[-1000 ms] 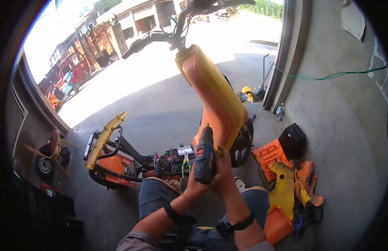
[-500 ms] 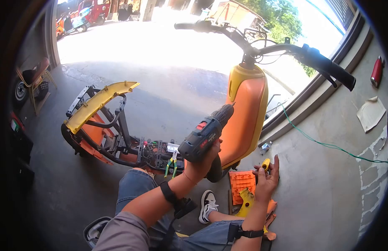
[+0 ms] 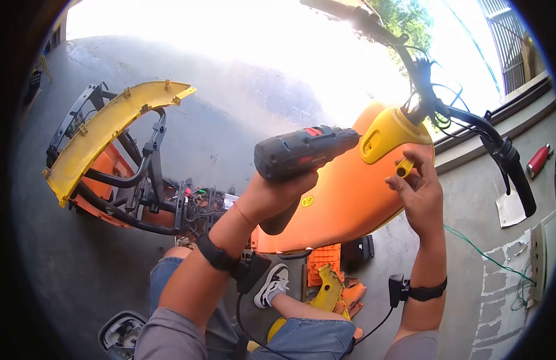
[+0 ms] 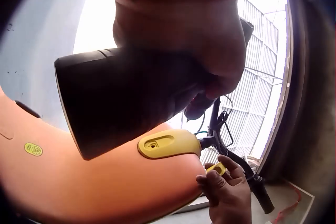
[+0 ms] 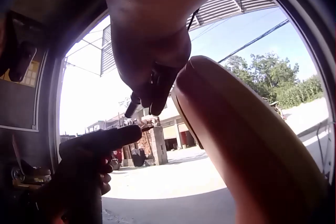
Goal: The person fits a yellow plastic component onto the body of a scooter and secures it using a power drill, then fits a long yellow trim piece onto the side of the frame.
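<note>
My left hand (image 3: 279, 197) grips the handle of a dark cordless drill (image 3: 299, 155), its chuck pointing right toward the yellow neck panel (image 3: 391, 133) of the orange scooter body (image 3: 344, 204). A slim bit shows at the chuck in the right wrist view, where the drill (image 5: 107, 141) stands clear of the body. Between thumb and fingers, my right hand (image 3: 423, 197) pinches a small yellow plastic piece (image 3: 404, 167) with a round hole, just right of the panel. In the left wrist view, the neck panel (image 4: 181, 142) has a recess with a small hole.
At the left, the scooter's bare frame (image 3: 149, 162) carries a curved yellow panel (image 3: 110, 129). Handlebars (image 3: 507, 156) rise at the right above the body. Orange and yellow body panels (image 3: 327, 289) lie by my shoe (image 3: 272, 287). A red bottle (image 3: 538, 161) and green cable (image 3: 488, 255) are further right.
My right hand has left the drill and risen beside the neck panel with the yellow piece. The drill has swung from pointing away to pointing right. The view has shifted toward the handlebars.
</note>
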`<action>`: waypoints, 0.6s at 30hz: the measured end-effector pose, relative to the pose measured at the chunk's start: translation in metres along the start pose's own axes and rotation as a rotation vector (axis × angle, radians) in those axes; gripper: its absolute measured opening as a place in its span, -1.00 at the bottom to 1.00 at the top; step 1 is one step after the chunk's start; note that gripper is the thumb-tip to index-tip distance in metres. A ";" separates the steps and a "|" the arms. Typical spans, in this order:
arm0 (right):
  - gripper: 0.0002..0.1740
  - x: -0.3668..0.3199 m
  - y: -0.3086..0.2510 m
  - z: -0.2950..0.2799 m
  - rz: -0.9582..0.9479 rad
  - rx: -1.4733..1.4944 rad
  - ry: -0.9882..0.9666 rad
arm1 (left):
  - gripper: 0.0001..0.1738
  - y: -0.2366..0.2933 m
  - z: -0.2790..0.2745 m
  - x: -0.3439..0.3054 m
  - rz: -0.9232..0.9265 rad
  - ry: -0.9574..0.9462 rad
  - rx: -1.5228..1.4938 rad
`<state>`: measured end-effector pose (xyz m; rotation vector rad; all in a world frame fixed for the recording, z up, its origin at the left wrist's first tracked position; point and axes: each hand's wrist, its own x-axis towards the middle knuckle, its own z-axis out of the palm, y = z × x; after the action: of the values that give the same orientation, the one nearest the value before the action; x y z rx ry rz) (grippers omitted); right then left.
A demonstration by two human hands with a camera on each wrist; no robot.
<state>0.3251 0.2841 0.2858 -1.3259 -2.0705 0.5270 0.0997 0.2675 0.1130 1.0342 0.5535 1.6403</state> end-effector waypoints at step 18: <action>-0.67 0.103 -0.034 0.026 -0.277 -0.954 -0.440 | -0.65 -0.042 -0.013 0.018 0.150 -0.048 0.080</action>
<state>0.2529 0.3638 0.3169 -1.4264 -2.9979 -0.4056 0.1095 0.2999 0.0800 1.1952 0.5239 1.7306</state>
